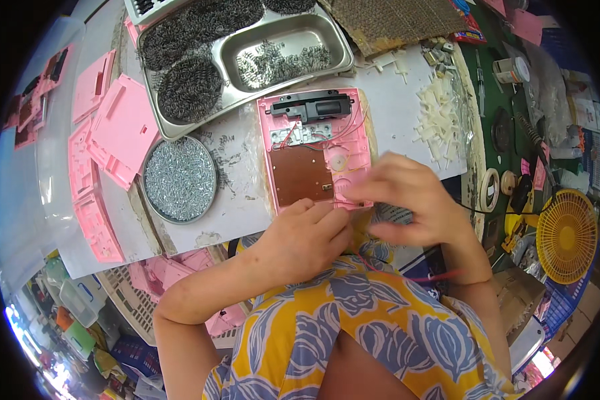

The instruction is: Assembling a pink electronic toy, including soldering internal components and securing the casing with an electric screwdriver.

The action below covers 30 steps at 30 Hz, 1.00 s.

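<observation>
A pink plastic housing point(363, 150) lies in front of me, its inside facing up. Fitted in it are a brown circuit board point(301, 175), a black module point(313, 107) at the far end, a metal contact strip point(303, 135) and thin red wires. My left hand point(307, 237) rests at the housing's near edge, fingertips pinched together by the board's corner; what they hold is hidden. My right hand point(413, 200), slightly blurred, hovers over the housing's near right corner, thumb and fingers apart. A thin red wire point(423, 276) trails below the hands across my lap.
A metal tray point(233, 60) of springs stands behind the housing, and a round dish of screws point(180, 180) to its left. Pink panels point(123, 127) lie further left. White plastic parts point(440, 120) are heaped on the right, near a yellow fan point(567, 237). A crate point(130, 297) sits below.
</observation>
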Available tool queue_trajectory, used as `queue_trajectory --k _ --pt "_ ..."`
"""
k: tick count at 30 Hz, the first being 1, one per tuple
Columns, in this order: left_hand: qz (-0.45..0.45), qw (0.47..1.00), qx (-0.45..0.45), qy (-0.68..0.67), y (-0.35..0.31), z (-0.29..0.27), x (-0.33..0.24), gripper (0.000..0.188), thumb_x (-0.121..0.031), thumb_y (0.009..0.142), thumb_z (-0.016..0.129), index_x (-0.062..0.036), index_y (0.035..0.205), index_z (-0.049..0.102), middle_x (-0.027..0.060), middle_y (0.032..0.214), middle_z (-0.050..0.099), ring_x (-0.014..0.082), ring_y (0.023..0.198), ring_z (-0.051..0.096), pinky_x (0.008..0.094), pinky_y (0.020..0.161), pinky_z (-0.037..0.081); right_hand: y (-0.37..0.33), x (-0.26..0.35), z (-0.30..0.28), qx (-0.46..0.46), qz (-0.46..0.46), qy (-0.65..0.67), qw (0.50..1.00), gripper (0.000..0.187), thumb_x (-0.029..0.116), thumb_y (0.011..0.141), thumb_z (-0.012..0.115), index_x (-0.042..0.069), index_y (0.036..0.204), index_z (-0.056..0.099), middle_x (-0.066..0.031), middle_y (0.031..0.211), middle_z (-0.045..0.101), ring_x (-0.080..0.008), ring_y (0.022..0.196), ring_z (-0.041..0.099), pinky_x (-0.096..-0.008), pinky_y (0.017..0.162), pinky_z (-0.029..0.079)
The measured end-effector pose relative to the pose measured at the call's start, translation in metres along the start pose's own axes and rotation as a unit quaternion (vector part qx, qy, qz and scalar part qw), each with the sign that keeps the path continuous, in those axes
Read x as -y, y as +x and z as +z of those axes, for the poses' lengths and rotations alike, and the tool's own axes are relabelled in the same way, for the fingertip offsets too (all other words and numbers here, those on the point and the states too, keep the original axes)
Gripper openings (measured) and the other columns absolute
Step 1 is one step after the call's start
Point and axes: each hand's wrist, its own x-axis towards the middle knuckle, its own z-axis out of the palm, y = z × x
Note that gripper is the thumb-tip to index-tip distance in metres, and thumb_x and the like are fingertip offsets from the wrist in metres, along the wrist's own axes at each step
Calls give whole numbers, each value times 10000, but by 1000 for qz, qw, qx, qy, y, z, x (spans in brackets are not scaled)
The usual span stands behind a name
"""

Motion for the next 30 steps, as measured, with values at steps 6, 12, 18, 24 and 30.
queue_trajectory --k 6,12,18,24,30 --pt "-6 990 -130 -58 -22 -2 7 243 -140 728 741 -64 958 715 73 959 652 220 788 657 345 632 516 -5 -16 31 18 -15 -193 981 395 374 784 810 130 1087 738 -41 993 641 -258 966 595 -397 798 483" --pt "-260 937 -231 -33 -48 -1 13 132 -79 802 769 -73 897 678 85 820 623 285 613 606 385 522 488 8 13 37 61 41 -259 963 399 315 795 799 141 1148 732 -18 996 646 -234 1006 578 -415 864 444" --pt "-288 938 -191 -9 -70 11 5 173 -65 812 749 -79 781 580 95 740 527 299 599 589 414 513 480 19 21 92 -57 43 -244 967 373 202 804 765 124 1166 717 -21 1018 654 -246 1009 572 -427 896 424" --pt "-252 966 0 -54 -88 27 -23 114 -165 871 710 -97 908 626 77 820 597 282 686 654 403 573 533 31 10 113 -105 27 -260 960 221 222 758 805 136 928 693 0 950 616 -255 923 537 -433 844 393" --pt "-199 960 -148 -126 -59 -24 11 218 -90 821 788 -64 1014 690 103 891 634 296 728 655 395 613 539 34 15 107 -80 31 -286 954 191 234 763 795 130 876 681 -10 936 606 -254 962 550 -432 849 411"
